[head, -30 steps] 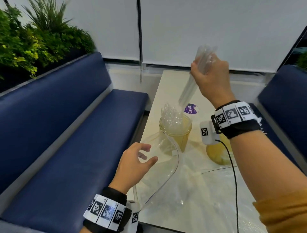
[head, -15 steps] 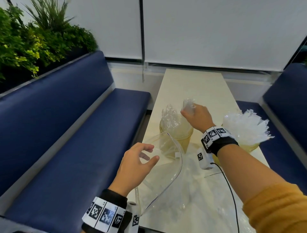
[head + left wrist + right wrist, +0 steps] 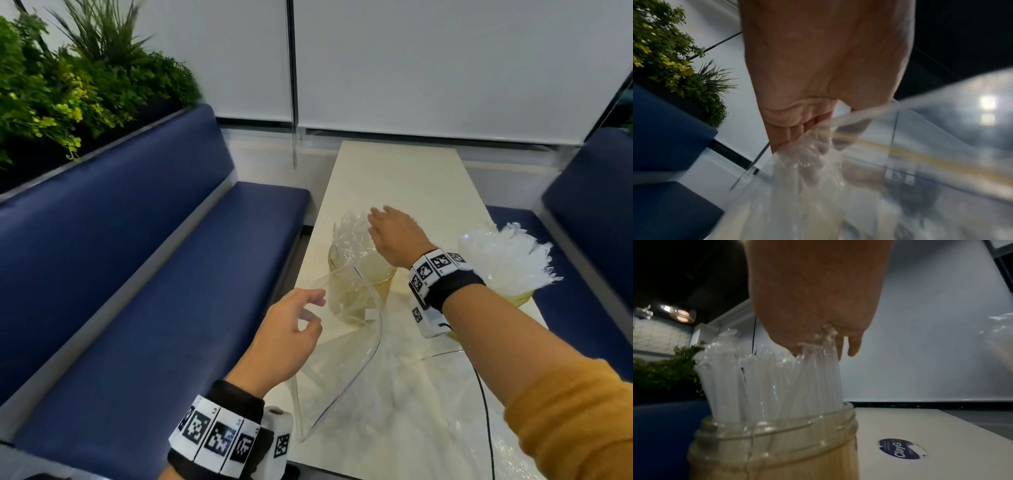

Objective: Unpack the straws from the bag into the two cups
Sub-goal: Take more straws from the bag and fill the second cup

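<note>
mustard sleeve point(image 3: 579, 421), tagged black wristbands point(image 3: 445, 277)

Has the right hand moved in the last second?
Yes. The right hand has come down from high above the table to the left cup, where it now rests on the tops of the straws standing in it.

Right hand point(image 3: 394, 236) fingertips hidden behind straws point(image 3: 777, 378), left hand point(image 3: 818, 73) fingers blurred behind bag point(image 3: 900, 162), cup point(image 3: 772, 451) base cropped below fingers.

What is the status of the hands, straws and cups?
Left hand pinching bag mouth. Right hand open, pressing straws into left cup. Right cup packed. Nothing blocking.
</note>
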